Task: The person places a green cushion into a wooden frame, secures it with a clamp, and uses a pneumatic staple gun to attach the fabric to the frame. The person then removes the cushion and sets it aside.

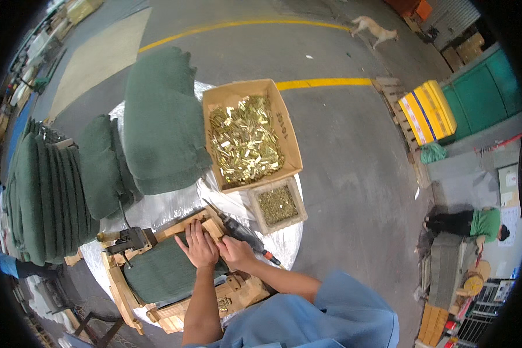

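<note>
My left hand lies flat with fingers spread over the far edge of a dark green fabric pad, which sits in a wooden frame. Its fingertips reach the frame's far rail. Close beside it, my right hand has its fingers closed at the near end of a small wooden block; part of that grip is hidden. A dark power tool with an orange-red end lies just beyond my right hand. On the frame's left corner sits a black metal clamp.
Beyond stand a cardboard box of brass-coloured metal pieces and a smaller tray of tiny ones. Green pads are stacked far left, more pads at left. A dog walks far off; a person in green is at right.
</note>
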Demonstrator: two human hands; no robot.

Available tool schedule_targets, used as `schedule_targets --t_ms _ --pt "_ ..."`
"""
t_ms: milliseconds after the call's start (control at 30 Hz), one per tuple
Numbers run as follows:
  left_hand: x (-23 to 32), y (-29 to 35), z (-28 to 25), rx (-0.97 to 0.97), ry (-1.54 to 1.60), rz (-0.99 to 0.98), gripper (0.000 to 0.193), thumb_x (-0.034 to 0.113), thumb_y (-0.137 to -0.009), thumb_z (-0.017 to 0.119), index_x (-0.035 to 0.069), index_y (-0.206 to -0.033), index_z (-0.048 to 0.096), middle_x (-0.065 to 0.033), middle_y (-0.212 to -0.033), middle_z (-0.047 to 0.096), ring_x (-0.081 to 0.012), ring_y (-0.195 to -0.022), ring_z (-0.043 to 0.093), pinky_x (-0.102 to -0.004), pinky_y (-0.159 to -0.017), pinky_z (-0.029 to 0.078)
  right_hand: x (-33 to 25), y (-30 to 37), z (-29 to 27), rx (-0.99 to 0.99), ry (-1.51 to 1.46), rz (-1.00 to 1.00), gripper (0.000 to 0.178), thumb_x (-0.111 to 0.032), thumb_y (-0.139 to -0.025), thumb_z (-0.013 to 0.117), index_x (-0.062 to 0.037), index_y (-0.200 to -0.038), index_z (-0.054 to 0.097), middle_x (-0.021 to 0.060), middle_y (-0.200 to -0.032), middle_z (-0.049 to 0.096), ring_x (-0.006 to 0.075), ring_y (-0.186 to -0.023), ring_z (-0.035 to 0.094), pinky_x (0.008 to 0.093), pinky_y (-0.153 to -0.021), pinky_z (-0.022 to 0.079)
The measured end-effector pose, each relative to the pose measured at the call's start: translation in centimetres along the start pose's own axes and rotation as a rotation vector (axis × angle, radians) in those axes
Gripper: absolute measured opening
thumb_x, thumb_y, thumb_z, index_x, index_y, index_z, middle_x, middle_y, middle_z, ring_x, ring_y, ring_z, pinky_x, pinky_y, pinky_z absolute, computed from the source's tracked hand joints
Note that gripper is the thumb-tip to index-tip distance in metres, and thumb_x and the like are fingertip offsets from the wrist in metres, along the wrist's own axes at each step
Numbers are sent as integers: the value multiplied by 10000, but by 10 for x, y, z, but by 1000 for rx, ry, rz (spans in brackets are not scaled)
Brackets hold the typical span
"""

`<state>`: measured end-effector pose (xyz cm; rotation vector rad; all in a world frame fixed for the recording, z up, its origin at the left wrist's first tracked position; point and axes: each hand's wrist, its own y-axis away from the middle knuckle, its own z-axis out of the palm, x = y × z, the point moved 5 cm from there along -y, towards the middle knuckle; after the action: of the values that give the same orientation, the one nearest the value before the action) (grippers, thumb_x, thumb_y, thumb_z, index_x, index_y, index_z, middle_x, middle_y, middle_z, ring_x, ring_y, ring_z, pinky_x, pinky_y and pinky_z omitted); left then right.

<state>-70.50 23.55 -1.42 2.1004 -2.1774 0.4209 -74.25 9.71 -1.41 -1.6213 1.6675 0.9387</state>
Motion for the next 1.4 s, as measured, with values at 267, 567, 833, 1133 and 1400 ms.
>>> schedule_targets --t_ms 267,567,833,1133,1400 --pt "-9 -3 -15 34 202 -13 485 275 -1072 454 79 -1511 513 -113 -1539 560 -309 -1493 443 -622 -1286 117 -26 -9 1 24 70 -67 318 -340 -1055 599 -69 -891 610 193 -814 667 449 -745 669 551 -638 518" --pt "-169 83 -140 365 54 -401 448 138 -900 727 109 -1340 645 -173 -1395 621 -409 -1376 518 -648 -1183 293 -118 -77 54 76 158 -816 178 -306 -995 689 -131 -1023 706 69 -1065 680 294 -1066 640 431 -923 477" --pt "-300 170 -155 347 172 -908 612 165 -845 734 -25 -1389 529 -298 -1340 575 -456 -1261 557 -525 -1085 458 -112 -78 139 -395 399 -660 493 -361 -1005 649 -65 -1394 585 181 -1440 576 404 -1360 510 575 -1156 366" --pt "-307 150 -137 392 50 -826 266 283 -917 687 39 -1023 698 -154 -980 716 -356 -991 711 -498 -838 558 -88 -78 138 -303 690 -826 498 -427 -1135 406 -101 -1484 544 108 -1554 532 333 -1402 519 509 -1156 372" --pt "-378 66 -136 121 205 -496 317 418 -982 603 123 -960 715 -157 -893 747 -407 -880 716 -546 -736 547 -84 -89 140 -338 651 -865 510 -448 -1135 400 -102 -1484 536 114 -1582 509 358 -1406 510 521 -1159 365"
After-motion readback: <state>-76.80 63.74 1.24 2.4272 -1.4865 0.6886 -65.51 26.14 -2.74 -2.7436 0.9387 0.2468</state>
